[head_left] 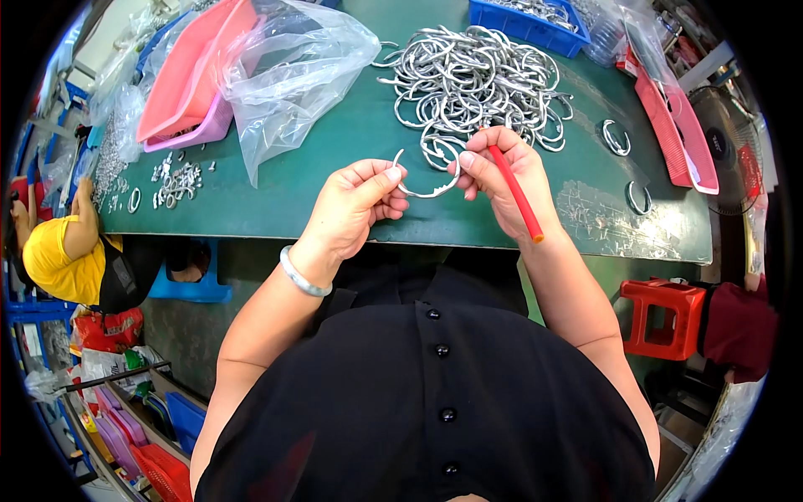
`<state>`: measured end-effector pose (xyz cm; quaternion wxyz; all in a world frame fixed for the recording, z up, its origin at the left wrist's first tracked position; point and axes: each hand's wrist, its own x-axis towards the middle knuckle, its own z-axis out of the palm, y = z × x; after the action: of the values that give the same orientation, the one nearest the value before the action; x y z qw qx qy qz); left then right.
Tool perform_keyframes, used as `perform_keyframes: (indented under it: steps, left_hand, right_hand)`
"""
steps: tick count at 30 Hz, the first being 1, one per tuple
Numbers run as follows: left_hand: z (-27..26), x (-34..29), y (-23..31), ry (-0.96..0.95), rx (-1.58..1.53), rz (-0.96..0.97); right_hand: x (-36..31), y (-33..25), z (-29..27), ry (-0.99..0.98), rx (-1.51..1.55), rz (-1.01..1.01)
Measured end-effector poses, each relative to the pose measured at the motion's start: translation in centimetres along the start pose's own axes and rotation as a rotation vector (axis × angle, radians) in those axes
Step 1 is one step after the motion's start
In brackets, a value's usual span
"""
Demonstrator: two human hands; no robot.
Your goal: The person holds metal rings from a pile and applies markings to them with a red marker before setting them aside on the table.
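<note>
Between my hands, just above the near edge of the green table, is a thin silver-coloured open bangle (pixel 433 195) with a gap in its ring. My left hand (pixel 355 205) pinches its left side between thumb and fingers. At the other side, the thumb and fingers of my right hand (pixel 512 180) close on the bangle. A red stick (pixel 517 197) with an orange-looking tip also lies in the right hand, slanting down toward the wrist. Right beyond the hands rises a big heap of similar silver bangles (pixel 481 84).
The green table (pixel 335 219) also bears pink bins (pixel 188 71), a clear plastic bag (pixel 293 79), small metal pieces (pixel 177 182), a blue tray (pixel 527 25) and two loose bangle groups at right. A co-worker in yellow (pixel 63 259) sits left; a red stool (pixel 663 318) stands right.
</note>
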<state>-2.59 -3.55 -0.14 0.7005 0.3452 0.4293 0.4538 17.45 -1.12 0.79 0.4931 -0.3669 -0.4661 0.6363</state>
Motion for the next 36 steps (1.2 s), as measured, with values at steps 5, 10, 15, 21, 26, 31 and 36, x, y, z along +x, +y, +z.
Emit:
perform_keyframes:
  steps: [5,10,15,21,26,31,36]
  left_hand:
    - [-0.2,0.2,-0.2,0.004,0.002,0.000]
    - [-0.2,0.6,-0.7,0.020,0.051,0.091]
    - [-0.6,1.5,-1.1,-0.038,0.034,0.167]
    - [-0.6,1.9,-0.8,-0.188,-0.118,0.181]
    - [-1.1,1.8,-0.6,-0.402,-0.309,0.165]
    - [-1.3,2.0,-0.5,-0.495,-0.415,0.118]
    - [-1.3,2.2,-0.2,-0.554,-0.458,0.094]
  right_hand:
    - [-0.3,-0.1,0.2,-0.028,-0.006,-0.025]
    - [-0.6,-0.3,0.5,-0.025,-0.061,-0.066]
    - [-1.7,-0.4,1.6,-0.138,-0.116,-0.194]
    - [-2.2,-0.8,1.6,-0.131,-0.195,-0.225]
    - [-2.2,-0.4,0.6,-0.052,-0.268,-0.202]
    - [-2.2,0.4,-0.7,-0.037,-0.315,-0.179]
    - [-2.2,0.7,-1.5,-0.004,-0.309,-0.185]
